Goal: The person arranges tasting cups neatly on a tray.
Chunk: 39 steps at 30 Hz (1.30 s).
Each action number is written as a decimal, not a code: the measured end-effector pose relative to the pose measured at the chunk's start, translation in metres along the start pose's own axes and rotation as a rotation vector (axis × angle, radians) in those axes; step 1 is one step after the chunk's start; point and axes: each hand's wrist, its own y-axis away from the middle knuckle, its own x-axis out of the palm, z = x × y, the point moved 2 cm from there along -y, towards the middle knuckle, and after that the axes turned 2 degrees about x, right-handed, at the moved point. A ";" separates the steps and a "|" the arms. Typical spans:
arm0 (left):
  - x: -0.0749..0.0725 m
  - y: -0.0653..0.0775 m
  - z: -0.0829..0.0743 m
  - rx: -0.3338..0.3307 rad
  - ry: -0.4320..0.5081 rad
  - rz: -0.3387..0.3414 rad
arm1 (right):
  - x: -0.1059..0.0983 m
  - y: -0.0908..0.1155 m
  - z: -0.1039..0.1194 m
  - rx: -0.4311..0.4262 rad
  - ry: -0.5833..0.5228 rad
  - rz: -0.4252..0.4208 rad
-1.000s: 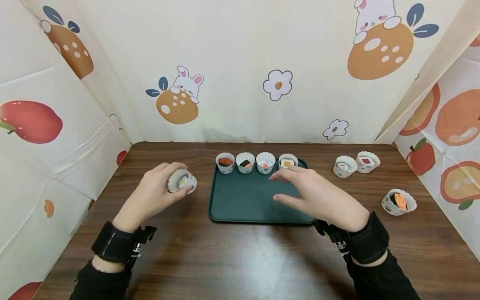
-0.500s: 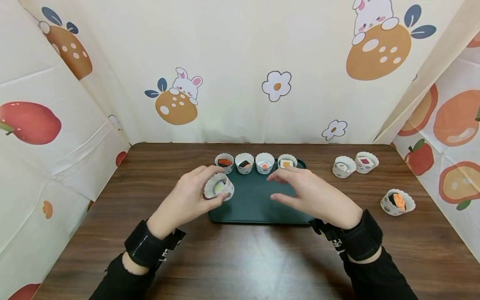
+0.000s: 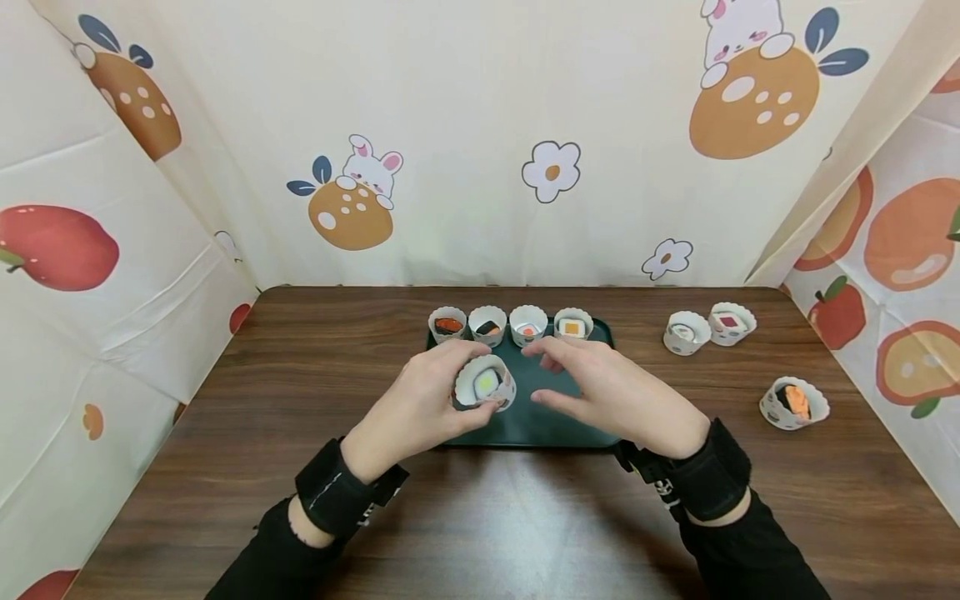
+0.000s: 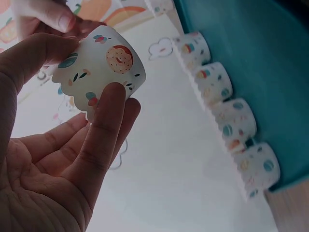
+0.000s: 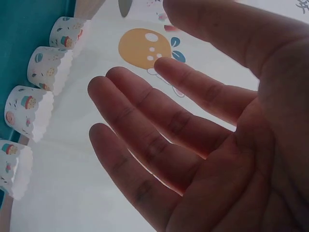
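Note:
My left hand point(image 3: 429, 400) pinches a scalloped paper cup point(image 3: 504, 388) between thumb and fingers; a sushi piece point(image 3: 486, 382) with a pale green centre sits inside. In the left wrist view the same cup point(image 4: 104, 67) shows its printed wall. Hand and cup hover over the left part of a dark green tray point(image 3: 551, 429). Over the tray's right part, my right hand point(image 3: 611, 387) holds nothing, its fingers loosely bent and apart from the cup; the right wrist view shows its bare palm point(image 5: 227, 179). Several sushi cups point(image 3: 528, 325) stand in a row along the tray's far edge.
On the wooden table point(image 3: 337, 333), two more cups stand together at the back right, one with a white piece point(image 3: 686, 333), one with a pink-centred piece point(image 3: 731, 322). A cup with orange-topped sushi point(image 3: 795, 404) stands nearer on the right. A printed curtain point(image 3: 465, 225) borders the back.
My left hand has carried the cup rightward from beside the tray to above it. The right hand has shifted only slightly left. The row of cups stays put.

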 end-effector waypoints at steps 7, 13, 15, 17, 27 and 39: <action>0.012 -0.003 -0.006 0.039 -0.007 -0.030 | 0.006 -0.004 0.004 -0.023 -0.022 0.008; 0.017 -0.005 -0.007 0.056 0.007 -0.032 | 0.008 -0.008 0.003 -0.046 -0.051 -0.004; 0.018 -0.004 -0.006 0.057 0.006 -0.031 | 0.008 -0.008 0.003 -0.049 -0.052 -0.012; 0.018 -0.004 -0.006 0.058 0.003 -0.034 | 0.008 -0.009 0.003 -0.046 -0.049 -0.018; 0.024 -0.007 -0.004 0.035 0.056 -0.048 | 0.008 -0.008 0.001 -0.059 -0.019 -0.062; 0.023 -0.007 -0.001 -0.041 0.167 -0.058 | 0.011 -0.012 -0.002 -0.064 -0.034 -0.052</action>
